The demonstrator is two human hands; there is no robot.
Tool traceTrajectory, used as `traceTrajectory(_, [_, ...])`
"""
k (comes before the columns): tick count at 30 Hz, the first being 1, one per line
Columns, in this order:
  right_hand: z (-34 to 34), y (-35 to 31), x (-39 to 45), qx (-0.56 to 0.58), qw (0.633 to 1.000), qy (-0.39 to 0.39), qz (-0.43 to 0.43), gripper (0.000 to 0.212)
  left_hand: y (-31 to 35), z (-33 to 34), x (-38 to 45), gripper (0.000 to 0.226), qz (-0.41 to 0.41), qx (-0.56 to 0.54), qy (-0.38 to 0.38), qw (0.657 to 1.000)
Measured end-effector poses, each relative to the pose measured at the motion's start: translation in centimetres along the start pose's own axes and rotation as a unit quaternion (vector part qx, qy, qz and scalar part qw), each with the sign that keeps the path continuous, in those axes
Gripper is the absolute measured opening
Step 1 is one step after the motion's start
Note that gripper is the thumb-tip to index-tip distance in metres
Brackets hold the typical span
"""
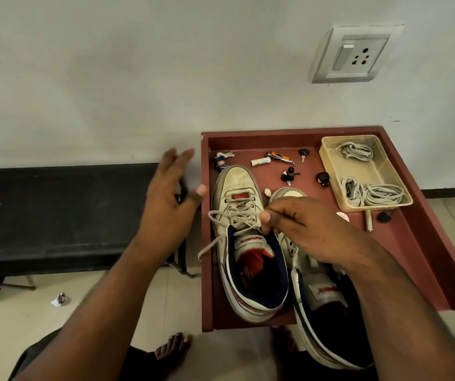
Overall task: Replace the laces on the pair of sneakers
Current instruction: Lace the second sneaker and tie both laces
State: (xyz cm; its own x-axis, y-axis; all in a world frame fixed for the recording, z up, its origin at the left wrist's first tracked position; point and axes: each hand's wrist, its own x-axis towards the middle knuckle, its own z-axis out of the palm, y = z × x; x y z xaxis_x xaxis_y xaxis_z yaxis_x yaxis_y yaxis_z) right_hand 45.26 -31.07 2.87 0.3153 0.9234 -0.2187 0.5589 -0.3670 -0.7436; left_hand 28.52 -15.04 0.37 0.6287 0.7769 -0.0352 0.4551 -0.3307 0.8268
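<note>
Right hand (308, 229) fingers (265, 216) pinched the old lace (222, 213) above the left sneaker (248, 243), which lay toe-away in the red tray (418, 243). That lace looped leftward toward the left hand (165, 199), whose fingers were spread, holding nothing. Replacement laces (371, 192) sat in a clear container (328, 160), well apart to the right.

Left sneaker (244, 215): off-white smooth upper, leather-like, scuffed and matt; navy cloth collar lining.
Lace (220, 215): flat woven cloth, dull cream.
Tray (413, 243): reddish-brown, matt painted finish, possibly wood.
Container (328, 160): translucent yellowish plastic, slightly glossy.
Spare laces (371, 192): greyish-white cloth, matt.
Socket plate (355, 55): smooth grey-white plastic, satin sheen.
Wall (138, 78): matt painted plaster, faintly mottled.
Floor (165, 298): pale glossy tile.
</note>
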Motion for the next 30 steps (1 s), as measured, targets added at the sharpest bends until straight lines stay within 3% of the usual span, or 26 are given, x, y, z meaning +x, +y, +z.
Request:
traceTrajectory(3, [0.1, -0.5, 0.1, 0.021, 1.0, -0.018, -0.009, 0.031, 1.8, 1.9, -0.9, 0.041, 0.072, 0.018, -0.168, 0.983])
traceTrajectory(5, [-0.3, -0.3, 0.0, 0.04, 0.999, -0.014, -0.008, 0.031, 1.3, 2.4, -1.0, 0.02, 0.065, 0.017, -0.21, 0.975])
traceTrajectory(7, [-0.8, -0.1, -0.3, 0.04, 0.999, -0.008, -0.007, 0.033, 0.9, 2.0, -0.7, 0.013, 0.063, 0.008, -0.197, 0.978])
traceTrajectory(10, [-1.3, 0.4, -0.6, 0.072, 0.997, 0.025, 0.0, 0.014, 0.4, 0.7, 0.1, 0.005, 0.037, 0.05, -0.149, 0.987])
traceTrajectory(12, [-1.2, 0.7, -0.4, 0.063, 0.997, 0.039, 0.004, 0.013, 0.2, 0.2, 0.3, 0.007, 0.032, 0.093, -0.138, 0.985])
traceTrajectory(14, [-0.8, 0.4, -0.2, 0.056, 0.997, 0.057, 0.009, 0.004, 0.8, 0.5, -0.3, 0.025, 0.029, 0.1, -0.152, 0.983])
traceTrajectory(17, [-0.3, -0.3, -0.1, 0.079, 0.995, 0.066, 0.008, 0.012, 1.7, 1.5, -1.1, 0.051, 0.08, 0.027, -0.178, 0.98])
traceTrajectory(24, [-0.1, -0.2, 0.1, 0.174, 0.981, 0.086, 0.016, 0.04, 1.8, 2.4, -1.4, 0.037, 0.145, 0.023, -0.14, 0.979])
traceTrajectory(30, [0.7, -0.8, 0.3, 0.222, 0.973, 0.058, 0.006, 0.049, 1.9, 2.9, -1.8, 0.032, 0.152, -0.03, -0.071, 0.985])
